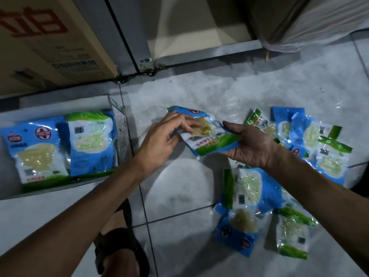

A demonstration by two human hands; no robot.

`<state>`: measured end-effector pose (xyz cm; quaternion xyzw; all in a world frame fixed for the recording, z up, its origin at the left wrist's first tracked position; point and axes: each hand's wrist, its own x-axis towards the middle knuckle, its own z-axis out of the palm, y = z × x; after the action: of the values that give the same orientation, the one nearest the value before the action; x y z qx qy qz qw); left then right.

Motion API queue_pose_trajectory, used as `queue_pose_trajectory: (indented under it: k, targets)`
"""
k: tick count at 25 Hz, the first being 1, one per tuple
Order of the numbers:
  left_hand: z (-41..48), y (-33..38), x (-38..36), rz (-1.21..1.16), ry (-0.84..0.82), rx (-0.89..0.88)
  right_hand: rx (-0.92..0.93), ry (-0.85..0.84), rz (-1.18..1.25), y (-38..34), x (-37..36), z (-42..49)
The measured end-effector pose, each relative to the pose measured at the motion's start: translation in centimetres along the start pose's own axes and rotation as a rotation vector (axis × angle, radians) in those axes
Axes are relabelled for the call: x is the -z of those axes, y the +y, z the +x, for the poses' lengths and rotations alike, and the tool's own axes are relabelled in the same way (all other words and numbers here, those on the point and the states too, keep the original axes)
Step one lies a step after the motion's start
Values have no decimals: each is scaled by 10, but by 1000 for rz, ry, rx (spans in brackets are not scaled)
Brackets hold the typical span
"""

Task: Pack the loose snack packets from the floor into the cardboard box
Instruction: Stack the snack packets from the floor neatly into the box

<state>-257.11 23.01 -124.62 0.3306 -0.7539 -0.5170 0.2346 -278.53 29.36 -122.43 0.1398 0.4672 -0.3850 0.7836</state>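
Note:
A blue, white and green snack packet [209, 136] is held above the floor between both hands. My left hand [163, 142] grips its upper left part, fingers over the clear window. My right hand [251, 144] holds its lower right green edge. At the left stands the open cardboard box [117, 114], with two packets [40, 150] [91, 140] lying flat side by side inside. Several loose packets [247, 196] lie scattered on the tiled floor at the right, some overlapping.
A large brown carton with red print [50, 41] stands behind the box at upper left. A metal door frame [127, 47] runs along the back. A white bag [319, 23] sits at upper right. My sandalled foot [119, 246] is at the bottom.

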Motion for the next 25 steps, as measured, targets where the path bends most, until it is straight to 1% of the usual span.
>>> queue_pose_trajectory:
  k: [1, 3, 4, 6, 7, 8, 9, 10, 11, 12, 13, 15, 18, 20, 23, 25]
  targets:
    - [0, 1, -1, 13, -38, -22, -6, -39, -25, -1, 0, -2]
    - [0, 1, -2, 77, -89, -50, 0, -115, -202, -2, -2, -5]
    - [1, 0, -2, 106, -118, -29, 11, -126, -303, -2, -3, -5]
    - [0, 1, -2, 150, -175, 30, 66, -83, -445, -2, -3, 0]
    - [-2, 6, -2, 124, -156, 73, 109, -67, -472, -2, -2, 3]
    - [-4, 11, -3, 34, -76, 151, 151, -57, -471, -1, -2, 6]
    - [-5, 20, -4, -118, 59, 267, 194, -50, -454, 0, -3, 8]
    - [-5, 28, -7, -319, 199, 369, 238, -32, -436, 2, -3, 9]
    - [-6, 34, -11, -506, 279, 429, 279, -19, -425, 4, -4, 9]
    - [-6, 39, -16, -641, 300, 466, 313, -18, -424, 7, -3, 9]
    - [-7, 41, -23, -704, 282, 491, 340, -33, -435, 11, -4, 9]
    - [-8, 41, -32, -687, 255, 516, 367, -71, -447, 18, -3, 9]
    - [-7, 34, -34, -622, 284, 519, 341, -92, -461, 24, -2, 4]
    - [-6, 31, -28, -578, 251, 502, 346, -83, -531, 19, -3, 2]
    - [-4, 25, -23, -516, 150, 519, 408, 66, -643, 7, -11, 7]
    - [-4, 24, -21, -495, 96, 523, 449, 137, -662, 6, -15, 13]
